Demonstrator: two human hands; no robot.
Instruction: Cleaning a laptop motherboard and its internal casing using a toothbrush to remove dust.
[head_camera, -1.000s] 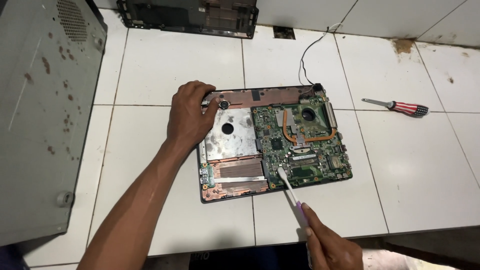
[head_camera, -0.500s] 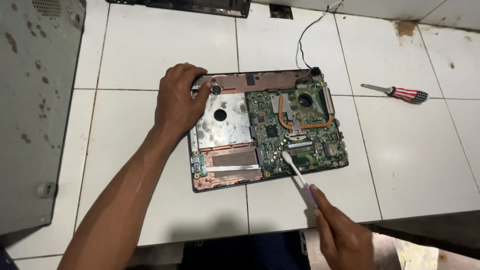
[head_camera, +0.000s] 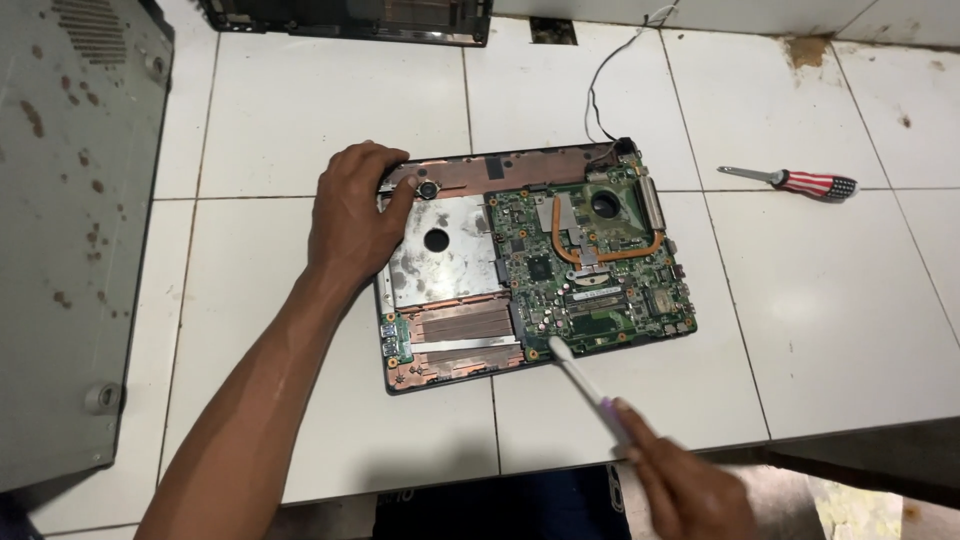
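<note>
An opened laptop base (head_camera: 455, 335) lies on the white tiled surface, with its green motherboard (head_camera: 600, 270) and copper heat pipe exposed. My left hand (head_camera: 352, 215) presses flat on the base's far left corner and holds it down. My right hand (head_camera: 685, 480) grips a white toothbrush (head_camera: 585, 380) near the front edge. The brush head rests on the front edge of the motherboard.
A grey metal computer case (head_camera: 70, 220) lies at the left. Another dark laptop shell (head_camera: 350, 20) sits at the far edge. A screwdriver with a striped handle (head_camera: 800, 182) lies to the right. A thin wire (head_camera: 610, 70) runs from the laptop's back corner.
The toothbrush head has slid from the middle of the motherboard toward its front edge. My left hand has stayed on the corner. The view has shifted slightly.
</note>
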